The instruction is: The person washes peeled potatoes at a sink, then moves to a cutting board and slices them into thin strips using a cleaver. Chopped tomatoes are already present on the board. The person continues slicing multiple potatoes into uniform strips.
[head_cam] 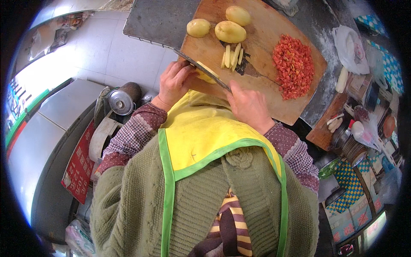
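Note:
My right hand [249,104] grips the handle end of a kitchen knife [202,69], whose blade reaches up and left across a peeled potato [206,75] at the near edge of a wooden cutting board [266,110]. Fingers of my left hand [176,78] are bent against the left end of that potato, partly behind the blade. Beyond the knife lie several cut potato sticks [231,57]. Farther up on the board rest a small whole peeled potato [198,28] and two larger ones [230,31]. A heap of diced red pepper [293,67] covers part of the board's right side.
Right of the board are a white plastic bag [351,49], a second wooden board [324,133] and stacked round containers [351,149]. A lidded metal pot [121,102] stands at the left, near a metal cabinet [41,128]. A dark worktop [160,21] borders the board's upper left.

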The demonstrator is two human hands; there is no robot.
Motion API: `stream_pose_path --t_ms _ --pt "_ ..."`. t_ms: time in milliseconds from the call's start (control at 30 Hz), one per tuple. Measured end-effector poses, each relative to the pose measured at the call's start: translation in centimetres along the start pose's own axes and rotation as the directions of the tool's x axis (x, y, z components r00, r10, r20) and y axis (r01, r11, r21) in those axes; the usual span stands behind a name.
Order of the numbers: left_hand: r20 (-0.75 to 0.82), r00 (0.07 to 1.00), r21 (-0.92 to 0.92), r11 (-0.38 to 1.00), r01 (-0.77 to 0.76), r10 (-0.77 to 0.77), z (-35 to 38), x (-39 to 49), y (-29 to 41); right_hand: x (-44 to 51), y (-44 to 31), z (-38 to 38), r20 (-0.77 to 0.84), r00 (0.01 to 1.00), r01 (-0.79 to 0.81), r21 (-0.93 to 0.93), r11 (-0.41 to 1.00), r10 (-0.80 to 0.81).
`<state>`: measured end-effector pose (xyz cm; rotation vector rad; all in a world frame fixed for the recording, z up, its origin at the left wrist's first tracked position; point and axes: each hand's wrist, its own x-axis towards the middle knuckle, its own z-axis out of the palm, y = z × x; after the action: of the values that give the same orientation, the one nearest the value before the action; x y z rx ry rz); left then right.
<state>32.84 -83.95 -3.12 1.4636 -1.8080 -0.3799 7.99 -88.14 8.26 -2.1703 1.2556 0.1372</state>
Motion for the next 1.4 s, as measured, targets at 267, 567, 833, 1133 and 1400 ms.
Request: stream_pose_path --t_ms 267,567,833,1133,1400 --pt "-0.001 1.000 0.010 1.000 0.021 -0.021 0.2 -0.3 -0.5 1.6 -0.2 2.0 0.030 1.000 0.003 -0.015 1.000 -0.003" --pt "0.020 0.996 -0.026 0.996 -0.087 0.088 0.6 0.4 -0.2 2.3 2.3 4.8 -0.260 0.965 0.020 0.243 0.970 0.045" --pt "0.069 0.994 -0.002 0.996 -0.090 0.090 1.4 0.7 0.1 1.3 3.1 2.4 -0.286 0.957 0.013 0.190 0.982 0.043" --pt "0.141 0.969 0.009 0.978 -0.207 0.204 0.9 0.3 0.0 -0.7 2.8 1.6 -0.172 0.982 -0.043 0.186 0.982 0.075" --pt "0.167 0.971 -0.001 0.985 -0.175 0.173 1.1 0.1 0.2 -1.0 3.2 2.0 -0.140 0.985 -0.073 0.184 0.980 0.100"
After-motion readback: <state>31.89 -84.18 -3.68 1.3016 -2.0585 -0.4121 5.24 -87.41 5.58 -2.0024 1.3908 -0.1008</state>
